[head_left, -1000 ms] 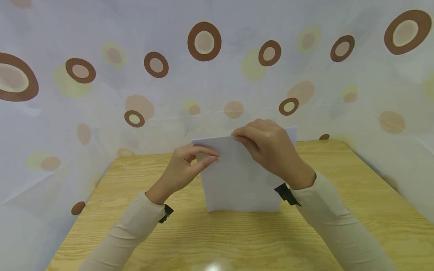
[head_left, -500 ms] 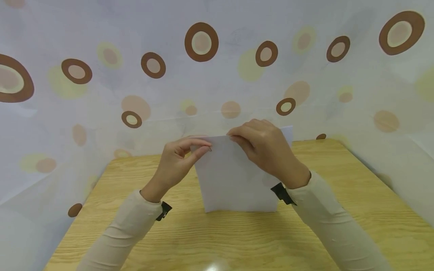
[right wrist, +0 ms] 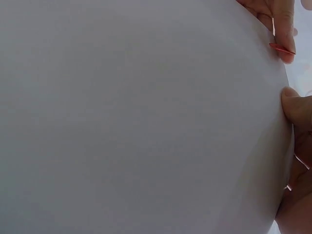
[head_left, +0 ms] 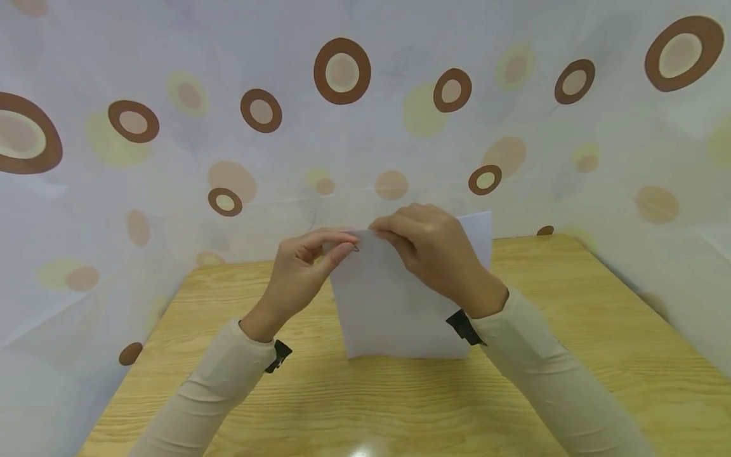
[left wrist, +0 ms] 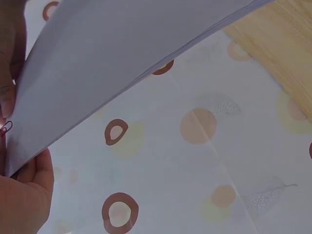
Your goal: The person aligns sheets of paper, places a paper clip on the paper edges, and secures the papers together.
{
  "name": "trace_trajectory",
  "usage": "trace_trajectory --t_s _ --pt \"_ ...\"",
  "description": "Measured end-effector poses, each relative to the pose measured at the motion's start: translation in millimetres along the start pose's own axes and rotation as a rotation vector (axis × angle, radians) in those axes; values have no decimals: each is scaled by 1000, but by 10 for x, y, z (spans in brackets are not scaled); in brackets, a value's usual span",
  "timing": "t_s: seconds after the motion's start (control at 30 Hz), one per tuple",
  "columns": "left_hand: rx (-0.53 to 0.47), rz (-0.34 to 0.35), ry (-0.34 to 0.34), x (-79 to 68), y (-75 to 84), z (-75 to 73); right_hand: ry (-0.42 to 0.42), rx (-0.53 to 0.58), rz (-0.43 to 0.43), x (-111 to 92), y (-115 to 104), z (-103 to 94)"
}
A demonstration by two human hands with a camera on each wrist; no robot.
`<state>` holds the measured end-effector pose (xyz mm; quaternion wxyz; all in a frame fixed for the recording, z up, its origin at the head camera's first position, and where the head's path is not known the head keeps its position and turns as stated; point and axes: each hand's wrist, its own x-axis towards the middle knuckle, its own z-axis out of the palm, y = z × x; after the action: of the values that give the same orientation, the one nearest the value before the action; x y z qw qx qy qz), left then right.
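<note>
White sheets of paper [head_left: 394, 317] stand upright in the head view, their lower edge close over the table; the left wrist view shows several layers at one edge. My right hand [head_left: 431, 251] pinches the top edge near its middle, thumb on the near face. At the upper left corner, my left hand [head_left: 294, 273] pinches a small red paper clip [right wrist: 282, 48] between thumb and index finger, right at the paper's edge. The left wrist view also shows the paper clip [left wrist: 6, 127] beside that edge. Some left fingers are hidden behind the paper.
A light wooden table [head_left: 365, 400] lies beneath the hands. Behind and on both sides hangs a white sheet [head_left: 354, 146] with brown and yellow circles. Dark straps [head_left: 465, 327] show at both wrists.
My right hand has slid left along the paper's top edge, closer to my left hand. My left hand has risen with the paper clip to the top edge.
</note>
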<state>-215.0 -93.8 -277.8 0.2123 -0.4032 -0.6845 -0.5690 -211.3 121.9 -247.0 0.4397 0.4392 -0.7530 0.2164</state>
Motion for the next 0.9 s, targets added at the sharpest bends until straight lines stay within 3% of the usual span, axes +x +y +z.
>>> trace_trajectory --t_s 0.2,0.43,0.9 --pt "-8 74 82 48 62 -26 5 -2 -6 -2 4 -11" --pt "87 33 152 40 133 -63 11 -7 -18 -8 10 -2" --pt "186 72 146 57 179 -81 33 3 -52 -30 20 26"
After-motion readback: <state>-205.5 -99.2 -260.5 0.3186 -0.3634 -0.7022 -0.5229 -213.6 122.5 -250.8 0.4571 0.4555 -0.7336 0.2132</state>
